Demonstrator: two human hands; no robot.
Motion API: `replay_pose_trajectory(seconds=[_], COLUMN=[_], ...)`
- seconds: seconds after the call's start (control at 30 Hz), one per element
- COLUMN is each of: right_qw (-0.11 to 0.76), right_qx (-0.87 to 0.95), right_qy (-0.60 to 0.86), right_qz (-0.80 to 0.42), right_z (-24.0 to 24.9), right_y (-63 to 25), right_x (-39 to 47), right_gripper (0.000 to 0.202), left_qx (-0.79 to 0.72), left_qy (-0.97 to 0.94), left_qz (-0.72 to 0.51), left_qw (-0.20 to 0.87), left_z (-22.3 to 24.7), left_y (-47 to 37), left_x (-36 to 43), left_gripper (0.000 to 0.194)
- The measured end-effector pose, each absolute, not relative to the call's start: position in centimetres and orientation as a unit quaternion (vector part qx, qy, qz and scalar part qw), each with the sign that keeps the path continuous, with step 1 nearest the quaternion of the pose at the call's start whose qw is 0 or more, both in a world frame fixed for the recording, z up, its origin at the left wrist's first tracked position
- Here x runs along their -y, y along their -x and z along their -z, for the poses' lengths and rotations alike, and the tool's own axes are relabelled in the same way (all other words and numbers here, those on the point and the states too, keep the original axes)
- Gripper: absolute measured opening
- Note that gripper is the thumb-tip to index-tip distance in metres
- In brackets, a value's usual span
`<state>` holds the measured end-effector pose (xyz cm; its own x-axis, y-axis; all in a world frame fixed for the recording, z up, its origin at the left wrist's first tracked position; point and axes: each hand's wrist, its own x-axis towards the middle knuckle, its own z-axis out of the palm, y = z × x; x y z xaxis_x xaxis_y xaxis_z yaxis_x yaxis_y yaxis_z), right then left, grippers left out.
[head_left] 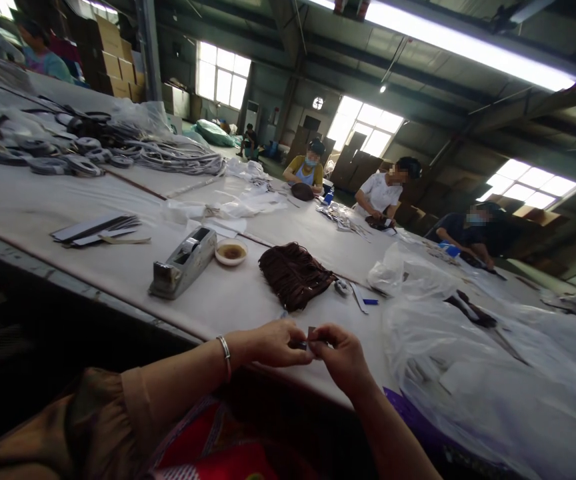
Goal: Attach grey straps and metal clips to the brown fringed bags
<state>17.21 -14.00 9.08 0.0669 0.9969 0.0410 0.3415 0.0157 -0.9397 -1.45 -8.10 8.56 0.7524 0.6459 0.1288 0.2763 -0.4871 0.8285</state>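
Note:
My left hand (281,343), with a silver bangle at its wrist, is closed in a pinch at the front edge of the table. Opposite it, my right hand (341,353) pinches a small dark strip (311,331) whose end sticks up between the two hands. Most of this strip is hidden by my fingers. Just beyond my hands lies a bundle of dark brown strips (295,275). A small grey roll (341,287), a pale strip (359,298) and a blue piece (371,302) are right of the bundle.
Left of the bundle stand a tape dispenser (183,263) and a white dish (231,253) with brown liquid. Flat strips (95,229) lie farther left, with coiled strips (83,157) behind. Clear plastic sheeting (488,360) covers the right side. Several people sit across the table.

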Motion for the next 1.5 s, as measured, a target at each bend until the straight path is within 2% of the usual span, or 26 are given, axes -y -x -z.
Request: replay_pose_trajectory(seconds=[0.1, 0.17, 0.23, 0.3, 0.43, 0.6, 0.67, 0.77, 0.9, 1.0, 1.07, 1.27, 1.4, 1.5], right_qw=[0.459, 0.440, 0.382, 0.319, 0.221, 0.139, 0.113, 0.091, 0.126, 0.129, 0.124, 0.066, 0.047, 0.031], right_qx=[0.536, 0.550, 0.609, 0.682, 0.790, 0.874, 0.897, 0.914, 0.892, 0.852, 0.833, 0.849, 0.852, 0.863], right_qy=[0.578, 0.577, 0.576, 0.571, 0.540, 0.460, 0.414, 0.389, 0.425, 0.481, 0.513, 0.487, 0.500, 0.499], right_qz=[-0.409, -0.413, -0.387, -0.328, -0.188, 0.066, 0.107, 0.067, -0.089, -0.163, -0.164, -0.193, -0.147, -0.067], right_z=[-8.4, -8.6, -9.5, -10.9, -12.7, -11.4, -10.9, -11.1, -12.0, -12.0, -11.7, -11.0, -10.8, -10.3], right_y=[-17.3, -17.5, -17.8, -18.0, -18.0, -17.7, -17.9, -18.4, -18.9, -19.2, -19.2, -18.6, -18.0, -17.7], right_x=[14.2, 14.3, 14.4, 14.3, 14.0, 14.5, 15.0, 15.5, 14.8, 14.0, 13.7, 13.9, 14.3, 14.7], right_gripper=[0.024, 0.034, 0.026, 0.014, 0.016, 0.017, 0.018, 0.015, 0.023, 0.015, 0.007, 0.021, 0.019, 0.016], left_qx=[-0.282, -0.293, -0.295, -0.296, -0.304, -0.313, -0.324, -0.335, -0.326, -0.323, -0.325, -0.328, -0.321, -0.316], left_qy=[-0.839, -0.836, -0.837, -0.839, -0.846, -0.854, -0.849, -0.848, -0.864, -0.883, -0.892, -0.913, -0.920, -0.920], left_qz=[-0.206, -0.208, -0.207, -0.205, -0.190, -0.178, -0.171, -0.168, -0.155, -0.139, -0.127, -0.092, -0.097, -0.089], left_qw=[0.417, 0.414, 0.412, 0.409, 0.395, 0.376, 0.380, 0.374, 0.350, 0.312, 0.286, 0.225, 0.202, 0.215], left_z=[-8.2, -7.9, -7.7, -7.4, -7.1, -6.7, -6.5, -6.3, -6.5, -6.9, -7.1, -7.4, -7.8, -8.0], left_y=[1.1, 0.8, 0.5, 0.3, 0.1, -0.2, -0.2, -0.2, -0.3, -0.4, -0.5, -0.6, -0.4, -0.1], left_x=[8.3, 8.4, 8.6, 8.8, 9.0, 8.5, 8.4, 8.4, 9.0, 9.5, 9.6, 10.1, 10.4, 10.3], left_gripper=[0.039, 0.038, 0.035, 0.035, 0.036, 0.040, 0.043, 0.041, 0.036, 0.033, 0.032, 0.032, 0.034, 0.034])
